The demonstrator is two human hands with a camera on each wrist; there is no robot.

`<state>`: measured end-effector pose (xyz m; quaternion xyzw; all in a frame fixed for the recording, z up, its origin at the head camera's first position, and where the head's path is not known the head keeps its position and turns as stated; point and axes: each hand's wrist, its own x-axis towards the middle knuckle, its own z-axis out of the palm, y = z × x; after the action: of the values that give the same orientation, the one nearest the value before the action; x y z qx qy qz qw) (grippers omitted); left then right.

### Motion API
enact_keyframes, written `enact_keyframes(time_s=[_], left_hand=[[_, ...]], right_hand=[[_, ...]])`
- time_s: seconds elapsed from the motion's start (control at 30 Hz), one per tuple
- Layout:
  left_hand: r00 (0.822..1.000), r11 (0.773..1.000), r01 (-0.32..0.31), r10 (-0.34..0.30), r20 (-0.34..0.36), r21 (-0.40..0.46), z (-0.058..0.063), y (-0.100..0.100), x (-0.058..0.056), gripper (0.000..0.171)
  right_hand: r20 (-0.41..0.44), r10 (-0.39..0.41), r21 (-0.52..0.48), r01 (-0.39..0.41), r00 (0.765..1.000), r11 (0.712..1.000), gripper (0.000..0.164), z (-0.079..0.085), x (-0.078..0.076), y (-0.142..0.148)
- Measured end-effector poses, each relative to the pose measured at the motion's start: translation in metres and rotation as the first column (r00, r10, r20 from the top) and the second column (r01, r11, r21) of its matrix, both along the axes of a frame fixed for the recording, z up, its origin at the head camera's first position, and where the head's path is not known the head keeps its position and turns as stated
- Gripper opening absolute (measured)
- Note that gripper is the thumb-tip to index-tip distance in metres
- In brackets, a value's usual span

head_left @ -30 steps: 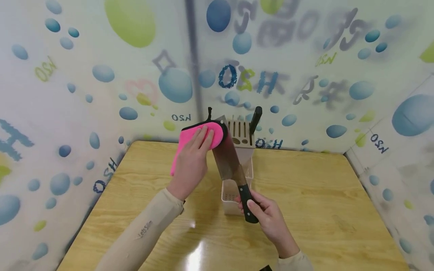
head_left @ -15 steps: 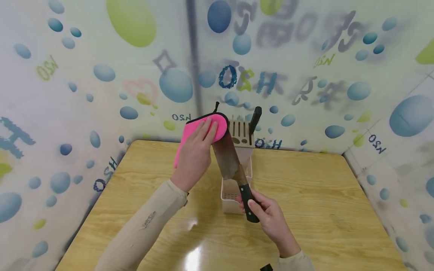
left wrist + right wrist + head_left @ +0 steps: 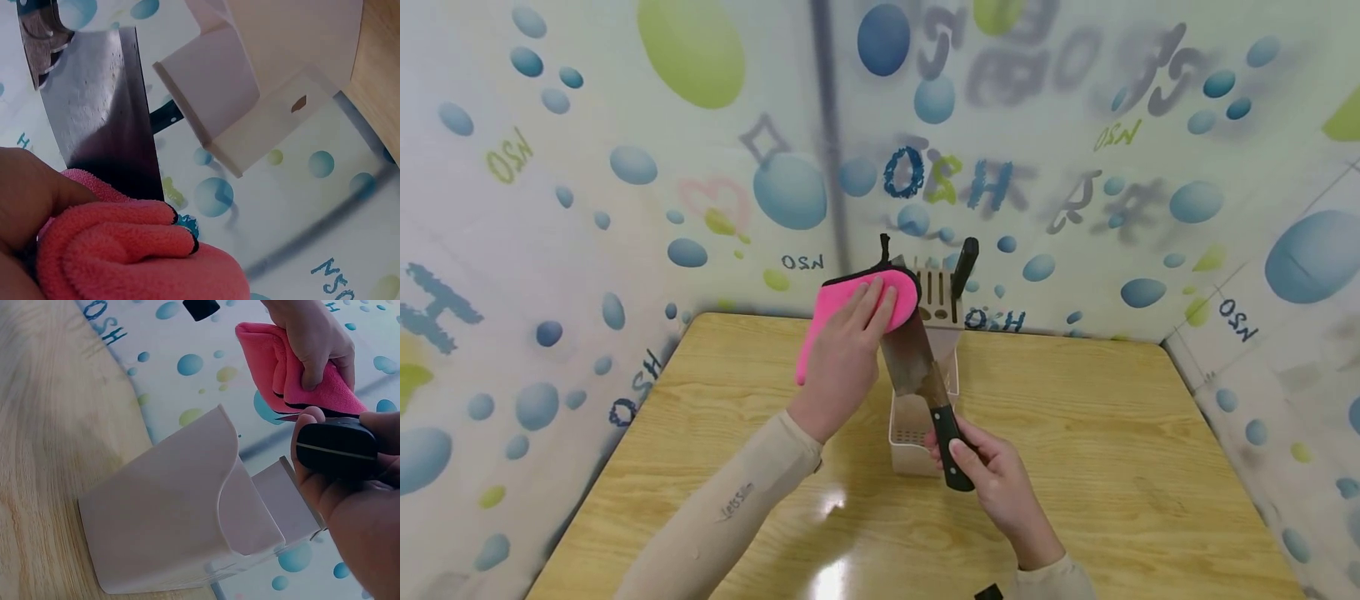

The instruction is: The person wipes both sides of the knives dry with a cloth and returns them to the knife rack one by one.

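The left hand (image 3: 838, 362) pinches a pink cloth (image 3: 835, 304) over the big knife (image 3: 912, 358); the right hand (image 3: 996, 479) grips its handle (image 3: 947, 427). 1 more handle (image 3: 966, 265) sticks up from the holder (image 3: 913, 460).

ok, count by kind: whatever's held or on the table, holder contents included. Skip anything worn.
Cleaver: 1
Pink cloth: 1
Knife holder: 1
Slotted black-handled utensil, probably a knife (blade hidden): 1
Total: 4 in view
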<state>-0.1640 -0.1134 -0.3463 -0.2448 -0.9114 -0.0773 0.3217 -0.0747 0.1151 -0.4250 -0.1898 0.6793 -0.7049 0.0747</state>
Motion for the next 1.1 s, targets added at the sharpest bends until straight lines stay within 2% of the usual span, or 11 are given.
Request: enact_keyframes(time_s=[0.43,0.63,0.77,1.1], left_hand=[[0.999,0.999,0.048,-0.048,0.02,-0.021,-0.019,0.008,0.014,0.058],[0.998,0.997,0.069,-0.068,0.01,-0.019,-0.022,0.011,0.017,0.056],[0.997,0.997,0.08,-0.08,0.004,-0.023,-0.026,0.013,0.018,0.055],[0.996,0.994,0.084,-0.081,0.045,-0.073,-0.03,0.016,0.024,0.061]], right_hand=[[0.033,-0.04,0.011,0.039,0.999,0.999,0.041,-0.001,-0.003,-0.004],[0.081,-0.07,0.038,0.067,0.994,0.997,0.038,0.0,-0.007,-0.003],[0.08,-0.071,0.038,0.069,0.994,0.997,0.036,0.0,-0.01,-0.003],[0.093,-0.1,0.041,0.096,0.991,0.994,0.037,0.002,-0.014,-0.003]])
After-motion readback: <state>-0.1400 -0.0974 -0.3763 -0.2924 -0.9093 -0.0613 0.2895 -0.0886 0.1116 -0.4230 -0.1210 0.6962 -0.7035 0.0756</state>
